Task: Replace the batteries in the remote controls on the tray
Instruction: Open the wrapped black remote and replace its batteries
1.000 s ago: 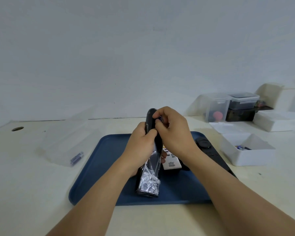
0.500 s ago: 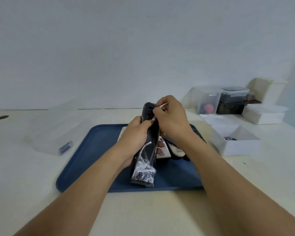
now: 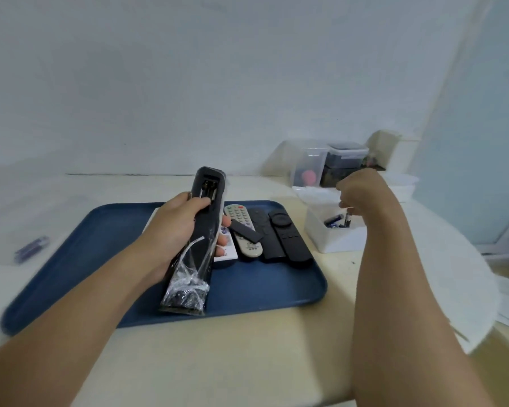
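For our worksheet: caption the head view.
Left hand grips plastic-wrapped black remote; right hand holds battery over white box.

Your left hand [image 3: 182, 227] is wrapped around the black remote [image 3: 202, 227], thumb on top, fingers curled underneath, forearm angled in from the lower left. Your right hand [image 3: 357, 190] is out to the right, fingers curled downward, pinching a battery [image 3: 348, 220].
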Motion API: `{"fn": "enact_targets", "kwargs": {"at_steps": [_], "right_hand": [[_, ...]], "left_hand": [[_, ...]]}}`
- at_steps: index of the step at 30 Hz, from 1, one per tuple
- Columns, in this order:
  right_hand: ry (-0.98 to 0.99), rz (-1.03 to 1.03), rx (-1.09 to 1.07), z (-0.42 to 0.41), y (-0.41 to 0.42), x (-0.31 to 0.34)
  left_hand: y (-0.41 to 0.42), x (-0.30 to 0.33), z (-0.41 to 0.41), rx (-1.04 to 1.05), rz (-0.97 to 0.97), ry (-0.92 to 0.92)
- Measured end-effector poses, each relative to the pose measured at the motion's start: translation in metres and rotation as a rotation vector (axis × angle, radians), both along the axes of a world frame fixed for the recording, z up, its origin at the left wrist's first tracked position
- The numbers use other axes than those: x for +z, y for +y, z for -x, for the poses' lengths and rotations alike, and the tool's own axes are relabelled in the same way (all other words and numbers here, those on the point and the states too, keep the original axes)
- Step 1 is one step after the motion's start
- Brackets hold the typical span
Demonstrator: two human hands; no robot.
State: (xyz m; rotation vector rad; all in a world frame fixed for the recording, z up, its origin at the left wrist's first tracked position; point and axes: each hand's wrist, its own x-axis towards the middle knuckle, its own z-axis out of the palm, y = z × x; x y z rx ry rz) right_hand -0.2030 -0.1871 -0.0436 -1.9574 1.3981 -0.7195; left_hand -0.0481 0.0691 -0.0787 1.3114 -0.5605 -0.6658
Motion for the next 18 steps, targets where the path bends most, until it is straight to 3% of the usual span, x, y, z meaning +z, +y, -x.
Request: {"fn": "enact_targets", "kwargs": {"at_steps": [2,4,7,10,13,18], "right_hand": [[0.069,0.226,-0.070,-0.003,0.003,0.005],[-0.107,0.375,-0.007,-0.012,0.017,0.009],[-0.431,0.252,0.390,-0.052,0.073,0.011],[-0.393,0.292,0.719,-0.088,0.136,-0.005],[-0.359,0.365,0.901,-0.105,0.175,-0.022],[-0.416,0.295,1.131,-0.130,0.219,-0.006]], "left_hand": [[0.000,0.000,0.001,0.000,-0.008,-0.003],[-0.002,0.002,0.002,0.010,-0.016,-0.010],[0.002,0.007,-0.007,0.067,-0.018,-0.027],[0.020,0.016,-0.017,0.190,-0.022,-0.114],[0.051,0.027,-0.023,0.291,0.009,-0.118],[0.126,0.042,-0.059,0.481,0.066,-0.059]]}}
